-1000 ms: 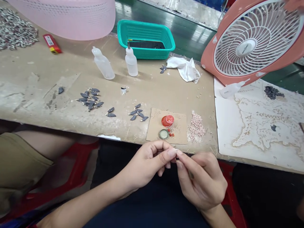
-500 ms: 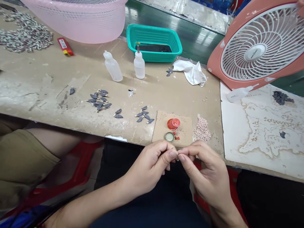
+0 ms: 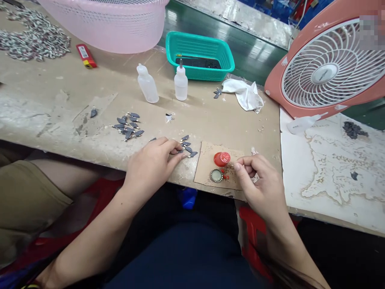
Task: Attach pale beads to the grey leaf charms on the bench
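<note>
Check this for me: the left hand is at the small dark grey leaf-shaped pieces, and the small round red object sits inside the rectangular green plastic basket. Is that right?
Not quite: the head view shows the small round red object on the flat brown cardboard piece, not in the rectangular green plastic basket. The left hand is indeed at the small dark grey leaf-shaped pieces.

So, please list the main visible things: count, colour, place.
Cardboard: one, brown, front
Pieces: many, grey, centre, right
Beads: many, pinkish, right of cardboard
Glossy object: one, red, on cardboard
Crown cap: one, metallic, on cardboard
Bottles: three, translucent, centre, right
Basket: one, pink, back left
Tray: one, green, back
Cloth: one, white, back
Fan: one, coral, right
Map sheet: one, cream, right
Strand pile: one, mottled, left
Left hand: one, at pieces
Right hand: one, by cardboard
</note>
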The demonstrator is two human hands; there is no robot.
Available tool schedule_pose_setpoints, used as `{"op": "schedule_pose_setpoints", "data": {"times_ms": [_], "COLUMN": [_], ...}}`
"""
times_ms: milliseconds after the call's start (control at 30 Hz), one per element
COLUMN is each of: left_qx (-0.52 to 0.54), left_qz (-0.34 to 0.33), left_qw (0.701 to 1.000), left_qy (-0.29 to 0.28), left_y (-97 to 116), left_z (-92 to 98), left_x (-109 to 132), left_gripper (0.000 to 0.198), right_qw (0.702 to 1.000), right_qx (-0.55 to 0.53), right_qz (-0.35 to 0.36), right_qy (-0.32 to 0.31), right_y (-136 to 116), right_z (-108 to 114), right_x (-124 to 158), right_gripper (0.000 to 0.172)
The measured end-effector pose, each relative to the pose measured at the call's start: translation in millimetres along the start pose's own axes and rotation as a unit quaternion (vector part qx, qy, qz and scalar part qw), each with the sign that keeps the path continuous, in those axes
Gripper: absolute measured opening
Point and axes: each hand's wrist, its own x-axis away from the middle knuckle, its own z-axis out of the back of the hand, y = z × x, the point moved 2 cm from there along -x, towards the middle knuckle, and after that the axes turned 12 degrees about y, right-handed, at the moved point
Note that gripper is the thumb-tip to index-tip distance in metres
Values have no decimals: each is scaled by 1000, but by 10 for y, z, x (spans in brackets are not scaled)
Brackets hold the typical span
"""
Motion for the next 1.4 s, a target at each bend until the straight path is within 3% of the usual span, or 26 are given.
{"op": "schedule_pose_setpoints", "data": {"times_ms": [133, 300, 500, 700, 800, 900, 1000, 1067, 1233, 1400], "left_qx": [-37, -92, 85, 258, 366, 489, 553, 573, 594, 584], "left_qz": [-20, -75, -34, -41, 17, 100, 145, 158, 192, 216], "left_qw": [998, 992, 995, 964, 928, 862, 813, 796, 773, 773], "left_qy": [-36, -39, -30, -42, -63, -95, -114, -116, -112, -120], "left_y": [35, 16, -119, -47, 15, 84, 157, 201, 291, 341], "left_z": [20, 49, 80, 133, 138, 113, 80, 58, 6, -35], "left_x": [-29, -31, 14, 97, 145, 200, 241, 251, 264, 319], "left_gripper": [11, 17, 21, 25, 18, 11, 7, 5, 2, 5], "right_qw": [997, 987, 970, 963, 984, 999, 974, 967, 998, 974], "right_qx": [65, 135, 202, 219, 143, -22, -171, -189, 37, 212], "right_qz": [40, 80, 127, 155, 108, -26, -147, -169, -49, 72], "right_qy": [-19, -41, -38, -33, -16, 2, 5, 8, -7, -24], "right_y": [-37, -99, -102, -128, -131, -83, -20, 14, 111, 206], "right_z": [-49, -89, -131, -140, -75, 8, 59, 81, 60, -30], "right_x": [-91, -156, -148, -144, -160, -138, -55, 15, 207, 369], "right_gripper": [14, 13, 14, 17, 15, 16, 20, 20, 15, 17]}}
